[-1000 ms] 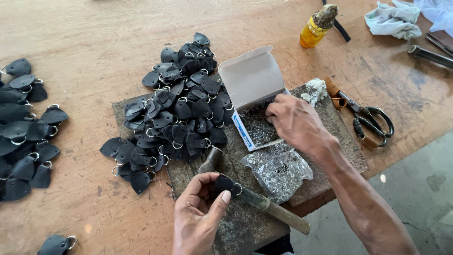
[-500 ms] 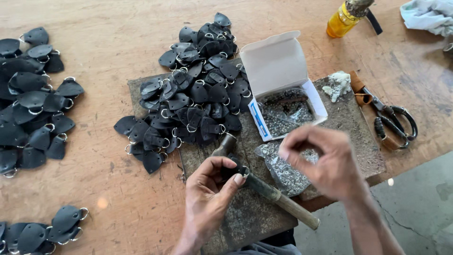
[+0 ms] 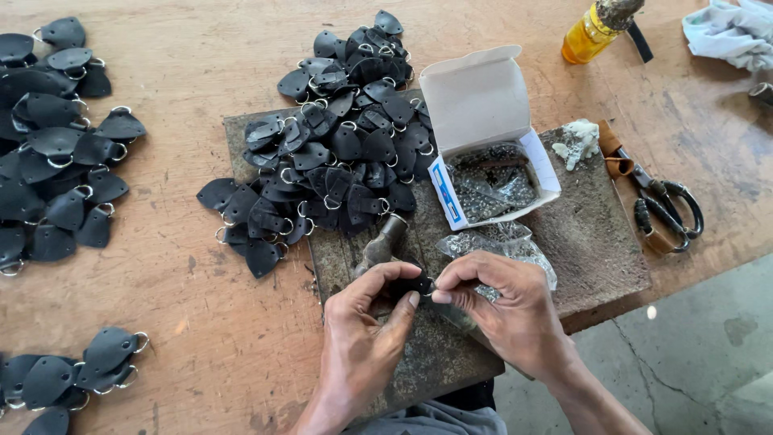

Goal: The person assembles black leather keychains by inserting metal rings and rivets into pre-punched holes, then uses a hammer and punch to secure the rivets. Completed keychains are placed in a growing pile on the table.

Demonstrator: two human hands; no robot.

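Observation:
My left hand [image 3: 366, 330] and my right hand [image 3: 507, 302] meet over a grey work slab [image 3: 596, 242]. Together they pinch one small black leather tab with a metal ring [image 3: 415, 283]; my right fingertips press something tiny against it, too small to make out. A hammer [image 3: 382, 242] lies on the slab just above my hands, its handle hidden under them. A big heap of black leather tabs [image 3: 338, 153] lies beyond. An open white cardboard box of small metal parts [image 3: 491, 173] stands to the right, with a clear bag of the same parts [image 3: 499, 246] beside my right hand.
More piles of black tabs lie at the left [image 3: 56, 153] and lower left [image 3: 72, 374] of the wooden table [image 3: 177, 274]. Scissors [image 3: 664, 205] rest at the right, a yellow bottle [image 3: 592, 32] and a cloth [image 3: 729, 32] at the back right. The table edge drops off to a floor at the lower right.
My right hand left the box of metal parts, came down toward me and joined my left hand on the tab. The view shifted, so the table slid downward in frame.

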